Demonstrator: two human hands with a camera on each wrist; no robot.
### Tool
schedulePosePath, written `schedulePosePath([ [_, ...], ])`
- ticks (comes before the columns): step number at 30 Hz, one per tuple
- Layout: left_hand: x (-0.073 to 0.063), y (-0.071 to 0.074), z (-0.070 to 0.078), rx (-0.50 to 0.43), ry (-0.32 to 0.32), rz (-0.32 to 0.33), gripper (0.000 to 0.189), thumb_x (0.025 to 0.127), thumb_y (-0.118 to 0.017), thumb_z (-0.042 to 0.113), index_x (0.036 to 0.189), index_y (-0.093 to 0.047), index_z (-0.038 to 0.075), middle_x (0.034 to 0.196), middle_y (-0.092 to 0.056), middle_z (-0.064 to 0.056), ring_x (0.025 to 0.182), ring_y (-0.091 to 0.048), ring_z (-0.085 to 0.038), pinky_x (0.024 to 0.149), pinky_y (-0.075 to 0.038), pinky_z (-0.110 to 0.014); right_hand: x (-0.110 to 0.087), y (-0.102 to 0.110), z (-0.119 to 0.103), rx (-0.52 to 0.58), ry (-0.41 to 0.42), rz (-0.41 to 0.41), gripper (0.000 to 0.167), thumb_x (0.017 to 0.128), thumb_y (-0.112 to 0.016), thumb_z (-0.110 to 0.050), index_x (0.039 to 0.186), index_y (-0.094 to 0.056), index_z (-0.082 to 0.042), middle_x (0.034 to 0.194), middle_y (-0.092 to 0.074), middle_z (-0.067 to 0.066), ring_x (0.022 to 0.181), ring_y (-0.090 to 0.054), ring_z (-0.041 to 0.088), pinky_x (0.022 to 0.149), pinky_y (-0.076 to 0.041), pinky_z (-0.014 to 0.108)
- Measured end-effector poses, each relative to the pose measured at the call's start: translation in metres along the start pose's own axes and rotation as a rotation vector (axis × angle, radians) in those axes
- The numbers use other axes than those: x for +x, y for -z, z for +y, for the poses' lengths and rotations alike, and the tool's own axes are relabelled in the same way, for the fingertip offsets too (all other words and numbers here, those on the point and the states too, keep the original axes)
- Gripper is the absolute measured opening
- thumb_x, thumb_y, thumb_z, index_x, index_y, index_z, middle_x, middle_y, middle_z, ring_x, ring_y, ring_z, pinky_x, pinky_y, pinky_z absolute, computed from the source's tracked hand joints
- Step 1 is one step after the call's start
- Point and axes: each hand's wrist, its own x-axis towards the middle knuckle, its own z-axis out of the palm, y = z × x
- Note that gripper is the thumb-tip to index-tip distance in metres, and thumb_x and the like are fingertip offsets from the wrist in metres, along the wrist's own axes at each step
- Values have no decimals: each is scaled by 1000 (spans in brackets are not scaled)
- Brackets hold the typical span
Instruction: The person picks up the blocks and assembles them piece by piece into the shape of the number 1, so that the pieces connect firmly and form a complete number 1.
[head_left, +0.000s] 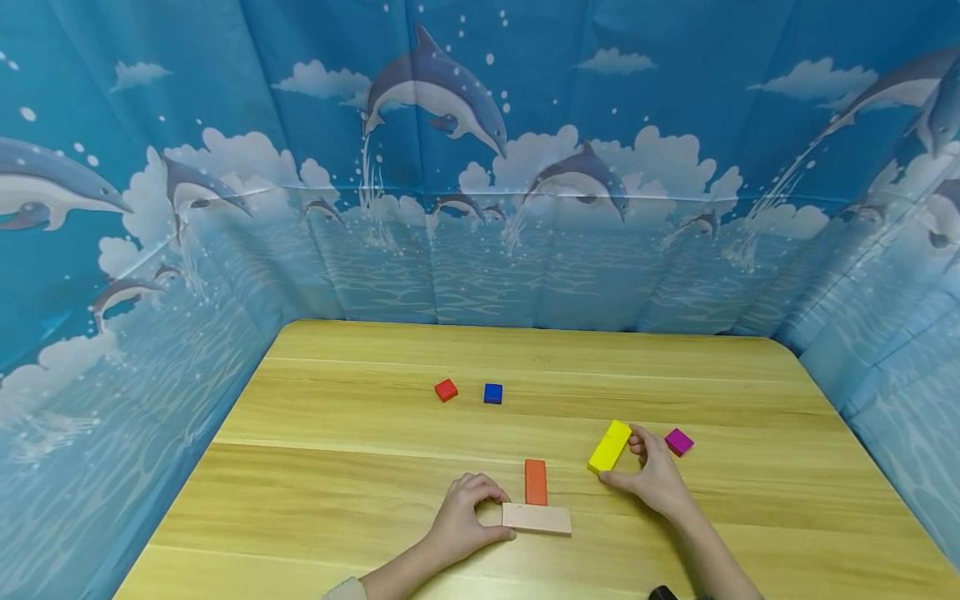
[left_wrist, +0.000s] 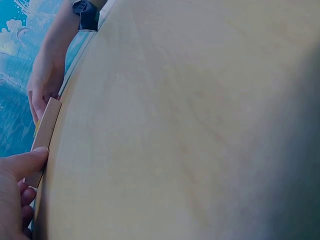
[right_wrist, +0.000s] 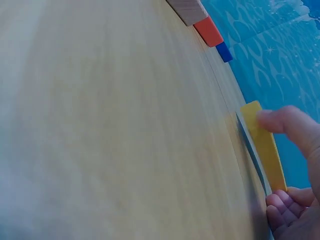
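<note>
My left hand [head_left: 463, 514] grips the left end of a plain wooden block [head_left: 537, 518], thumb on the near side and fingers at the far side. An orange-red block [head_left: 536, 481] extends away from the wooden block's far edge, so the two form a T. My right hand [head_left: 657, 478] holds a long yellow block [head_left: 610, 447] by its two ends, between thumb and fingers. The yellow block [right_wrist: 265, 147] stands slanted in the right wrist view, the thumb over its upper part. Beside my right fingers lies a small magenta block [head_left: 678, 442].
Farther back on the wooden table [head_left: 337, 400] lie a small red block [head_left: 446, 390] and a small blue block [head_left: 492, 393]. A dolphin-print curtain [head_left: 480, 267] hangs around the table's back and sides. My right wrist wears a dark band [left_wrist: 87, 15].
</note>
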Motion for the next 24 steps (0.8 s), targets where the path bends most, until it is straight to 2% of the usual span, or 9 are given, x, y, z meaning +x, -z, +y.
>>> schedulePosePath([
  [5, 0, 1, 1, -1, 2, -1, 33, 62, -83, 30, 89, -66, 21, 88, -59, 16, 89, -48, -2, 90, -35, -37, 6, 0, -4, -4, 65, 28, 91, 65, -82, -25, 132, -32, 9, 109, -43, 15, 97, -44, 24, 84, -43, 32],
  [10, -1, 1, 1, 4, -3, 3, 33, 61, -83, 29, 89, -66, 21, 89, -59, 16, 89, -48, -2, 90, -35, -36, 14, -2, -11, -10, 144, 41, 90, 64, -83, -24, 132, -33, 8, 109, -44, 17, 96, -45, 27, 85, -44, 40],
  [13, -1, 0, 1, 10, -18, 10, 33, 61, -83, 29, 89, -66, 20, 88, -59, 15, 88, -48, -3, 89, -35, -36, 20, -3, -15, -2, 184, 16, 89, 65, -83, -20, 132, -33, 8, 110, -43, 18, 97, -45, 28, 85, -43, 45],
  [17, 0, 0, 0, 19, -41, 22, 33, 62, -83, 29, 88, -66, 19, 88, -59, 14, 88, -48, -3, 88, -36, -36, 28, -6, -18, 19, 231, -39, 87, 64, -83, -16, 132, -33, 7, 111, -42, 17, 99, -45, 28, 85, -42, 44],
  [24, 0, 0, 1, 25, -43, 27, 32, 62, -83, 29, 87, -66, 20, 87, -59, 14, 86, -48, -3, 86, -36, -35, 42, -13, -21, 43, 281, -132, 90, 65, -83, -20, 135, -32, 3, 114, -41, 15, 100, -45, 27, 86, -43, 43],
])
